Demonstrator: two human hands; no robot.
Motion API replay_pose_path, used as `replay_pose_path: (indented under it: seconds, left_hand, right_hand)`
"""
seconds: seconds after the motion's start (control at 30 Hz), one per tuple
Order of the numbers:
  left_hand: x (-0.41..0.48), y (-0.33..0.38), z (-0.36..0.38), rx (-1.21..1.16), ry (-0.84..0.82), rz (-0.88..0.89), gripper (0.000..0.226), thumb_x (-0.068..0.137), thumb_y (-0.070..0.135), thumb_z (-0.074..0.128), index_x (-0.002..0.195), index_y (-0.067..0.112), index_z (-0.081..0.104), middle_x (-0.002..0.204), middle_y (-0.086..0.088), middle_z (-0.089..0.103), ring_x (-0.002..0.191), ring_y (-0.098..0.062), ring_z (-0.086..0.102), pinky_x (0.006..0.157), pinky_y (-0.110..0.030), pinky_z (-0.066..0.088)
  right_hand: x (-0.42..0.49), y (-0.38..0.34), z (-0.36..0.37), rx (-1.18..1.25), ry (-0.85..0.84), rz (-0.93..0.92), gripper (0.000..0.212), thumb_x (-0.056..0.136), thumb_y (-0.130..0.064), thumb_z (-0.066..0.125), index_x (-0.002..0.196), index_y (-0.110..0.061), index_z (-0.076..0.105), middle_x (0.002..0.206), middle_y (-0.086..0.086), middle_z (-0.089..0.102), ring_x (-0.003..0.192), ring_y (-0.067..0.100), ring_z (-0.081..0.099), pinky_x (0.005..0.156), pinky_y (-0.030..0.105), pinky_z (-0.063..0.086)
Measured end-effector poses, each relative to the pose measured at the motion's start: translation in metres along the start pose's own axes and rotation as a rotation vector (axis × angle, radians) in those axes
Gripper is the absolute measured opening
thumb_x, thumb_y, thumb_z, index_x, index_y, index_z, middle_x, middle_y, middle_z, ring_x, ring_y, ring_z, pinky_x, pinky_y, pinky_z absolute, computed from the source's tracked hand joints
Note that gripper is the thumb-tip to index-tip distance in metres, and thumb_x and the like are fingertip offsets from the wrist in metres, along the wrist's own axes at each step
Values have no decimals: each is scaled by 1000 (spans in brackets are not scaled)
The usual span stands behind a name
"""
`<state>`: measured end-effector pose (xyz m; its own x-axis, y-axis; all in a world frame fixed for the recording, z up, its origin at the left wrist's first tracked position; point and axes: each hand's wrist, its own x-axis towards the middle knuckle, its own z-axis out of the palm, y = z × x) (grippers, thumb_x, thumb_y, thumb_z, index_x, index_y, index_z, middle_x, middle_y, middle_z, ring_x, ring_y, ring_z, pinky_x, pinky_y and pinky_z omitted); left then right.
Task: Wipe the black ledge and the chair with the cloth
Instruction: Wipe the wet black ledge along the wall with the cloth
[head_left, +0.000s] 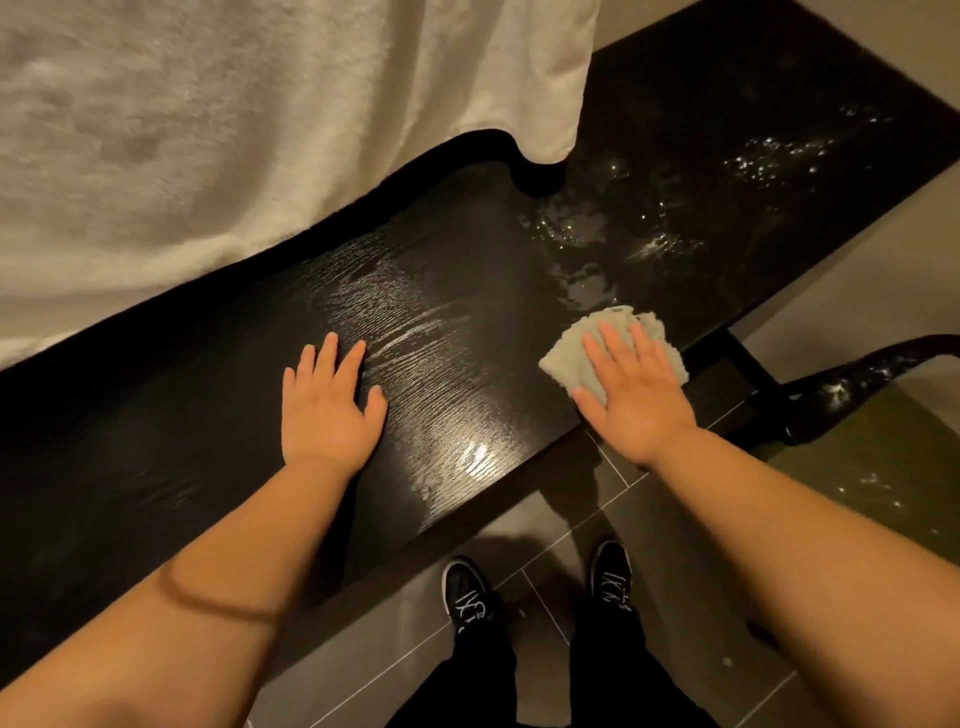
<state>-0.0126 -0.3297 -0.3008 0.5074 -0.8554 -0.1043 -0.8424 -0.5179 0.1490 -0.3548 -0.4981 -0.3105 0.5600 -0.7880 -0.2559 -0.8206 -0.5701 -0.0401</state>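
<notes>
While pressing the cloth (569, 353) flat on the black ledge (441, 301), close to its front edge and just short of the puddled droplets (587, 228) further along, risks pushing the wad off the lip onto the tiled floor (550, 540) if swept outward. Risks, too, only smearing the water into streaks if pressed too lightly. Could also brush and dampen the white fabric (208, 130) hanging over the far edge. Leaves the chair (852, 374), beside the ledge's right end and speckled with drops, apparently not yet wiped. Shows the right grip (634, 395) released, fingers straight and spread, palm down on the cloth, clasping nothing. Shows the left grip (327, 410) likewise released, splayed flat on bare ledge well left of the cloth.
</notes>
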Motion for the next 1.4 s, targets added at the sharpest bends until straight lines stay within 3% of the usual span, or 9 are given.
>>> replay_pose_path:
  seconds: [0.13,0.23,0.37,0.53,0.67,0.8,0.9,1.17,1.4]
  left_hand:
    - [-9,16,-1,-73,-2,-121,62,104,43,48,161,24,37,172,-9,23,158,-35,16,129,-55,13]
    - [-18,45,-1,-107,-30,-227,67,103,48,46,164,25,31,174,-9,16,160,-37,9,129,-58,8]
    - [-24,92,7,-112,-66,-230,70,102,55,42,165,28,26,175,-7,10,160,-37,3,128,-60,4]
    - [-20,137,14,-122,-93,-251,68,103,58,38,165,36,21,176,-4,4,160,-37,-4,127,-62,-1]
    - [-17,157,20,-109,-93,-322,71,102,62,33,166,35,16,176,-4,0,160,-37,-6,127,-61,-1]
    - [-21,157,27,-39,-53,-310,72,102,64,27,167,35,14,176,-6,0,160,-38,-4,127,-61,1]
    - [-19,158,30,-25,-49,-324,73,100,64,27,166,36,16,176,-6,2,160,-38,-3,127,-61,1]
    - [-17,160,31,-9,-13,-330,71,100,63,30,165,37,18,176,-4,4,160,-36,-1,128,-60,3]
    - [-17,160,33,12,15,-333,73,98,63,29,165,35,22,175,-5,9,160,-37,3,128,-60,7]
  right_hand:
    - [-3,-21,-2,109,-12,84,75,100,-61,19,164,-23,5,172,8,-5,154,41,-17,123,57,-13]
    - [-22,-55,16,70,28,-212,75,100,-59,28,164,-21,17,171,13,9,155,45,-8,122,65,8]
    - [-9,-22,13,51,28,-472,74,99,-64,35,162,-26,25,170,4,17,157,35,-2,126,57,8]
    - [32,54,-17,-21,-59,-157,84,92,-71,1,164,-28,-3,171,1,-11,154,30,-23,126,49,-10]
    - [28,31,-18,22,-50,-82,82,93,-62,0,164,-22,-3,171,8,-10,153,40,-23,124,56,-10]
    - [-3,-6,5,7,18,-407,73,98,-53,25,164,-23,14,172,8,5,156,38,-11,126,56,1]
    - [19,24,1,6,38,-587,71,98,-56,34,162,-27,23,171,1,14,158,31,-2,127,51,4]
    - [70,58,-14,-18,111,-105,72,99,-53,15,163,-22,13,172,7,8,156,38,-6,126,55,-1]
    - [56,33,-4,14,129,-676,67,97,-49,39,160,-27,30,168,7,24,156,39,7,125,60,11]
